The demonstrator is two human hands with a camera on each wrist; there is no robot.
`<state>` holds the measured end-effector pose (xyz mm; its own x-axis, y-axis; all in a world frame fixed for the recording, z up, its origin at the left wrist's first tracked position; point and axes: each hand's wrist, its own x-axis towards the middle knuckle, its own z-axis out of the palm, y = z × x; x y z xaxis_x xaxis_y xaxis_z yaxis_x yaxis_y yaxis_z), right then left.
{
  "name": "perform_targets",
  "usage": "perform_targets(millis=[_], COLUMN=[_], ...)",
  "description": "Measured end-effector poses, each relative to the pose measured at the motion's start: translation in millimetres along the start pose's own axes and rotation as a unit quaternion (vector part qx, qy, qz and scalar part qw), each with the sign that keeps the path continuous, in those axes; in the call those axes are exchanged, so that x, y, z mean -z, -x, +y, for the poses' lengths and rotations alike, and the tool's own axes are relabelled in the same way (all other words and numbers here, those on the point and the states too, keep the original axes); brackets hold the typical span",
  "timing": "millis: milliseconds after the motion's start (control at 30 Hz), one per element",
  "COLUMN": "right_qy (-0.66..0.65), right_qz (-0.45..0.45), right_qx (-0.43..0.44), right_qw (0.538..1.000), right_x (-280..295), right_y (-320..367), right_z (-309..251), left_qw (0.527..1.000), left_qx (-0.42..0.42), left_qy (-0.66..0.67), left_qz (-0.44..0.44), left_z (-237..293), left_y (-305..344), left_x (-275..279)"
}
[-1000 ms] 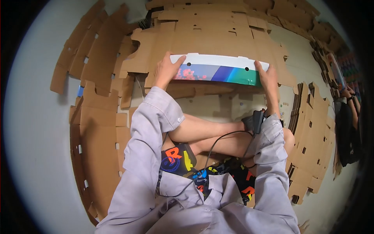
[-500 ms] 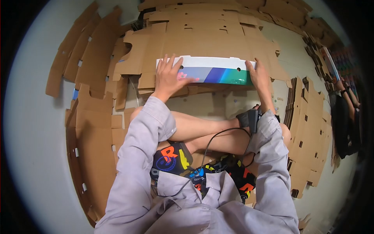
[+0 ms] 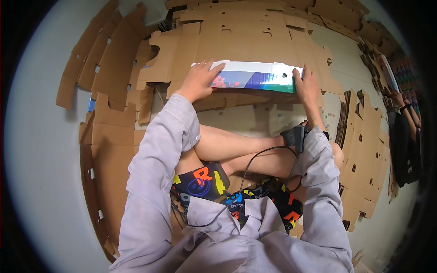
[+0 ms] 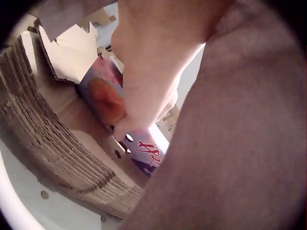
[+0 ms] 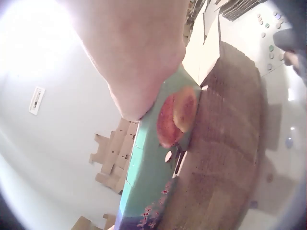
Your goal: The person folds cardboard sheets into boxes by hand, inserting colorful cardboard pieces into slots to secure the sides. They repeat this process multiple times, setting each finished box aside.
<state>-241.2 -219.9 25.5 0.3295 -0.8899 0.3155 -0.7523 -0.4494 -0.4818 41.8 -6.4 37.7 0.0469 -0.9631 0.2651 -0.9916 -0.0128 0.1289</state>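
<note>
A printed carton wall (image 3: 255, 79), white along the top with pink blossoms, purple and green on its face, stands tilted on the flat cardboard stack (image 3: 236, 50) before me. My left hand (image 3: 198, 82) grips its left end, fingers over the top edge and thumb on the face. On the right end, my right hand (image 3: 308, 86) holds it with the thumb in front, close to a round hole. In the left wrist view, the carton wall (image 4: 151, 153) shows red lettering and a printed fruit. The right wrist view shows the green face (image 5: 156, 139) with two printed fruits.
Folded brown cardboard (image 3: 114, 159) leans along the left. More flat cardboard sheets (image 3: 362, 154) lie stacked on the right. A black cable (image 3: 248, 166) loops over the lap, beside crossed legs (image 3: 241, 145). Another person's arm (image 3: 407, 111) shows at the far right.
My left hand spread over the face half a second ago, and now its fingers wrap the top edge, covering the left hole. The carton wall's face now appears narrower. The right hand keeps its grip.
</note>
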Motion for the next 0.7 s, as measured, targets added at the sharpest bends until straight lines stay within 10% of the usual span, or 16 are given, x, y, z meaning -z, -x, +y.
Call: perform_targets(millis=[333,700], right_qy=[0.014,0.063], right_qz=[0.131,-0.061], right_qx=[0.118,0.019], right_qw=[0.984,0.996], right_x=[-2,5], right_y=[5,-40], right_z=[-6,-28], left_qw=[0.988,0.998], left_qx=[0.043,0.045], left_qy=[0.106,0.039], left_qz=[-0.108,-0.018], left_z=[-20,-34], left_y=[-23,-44], left_x=[7,4])
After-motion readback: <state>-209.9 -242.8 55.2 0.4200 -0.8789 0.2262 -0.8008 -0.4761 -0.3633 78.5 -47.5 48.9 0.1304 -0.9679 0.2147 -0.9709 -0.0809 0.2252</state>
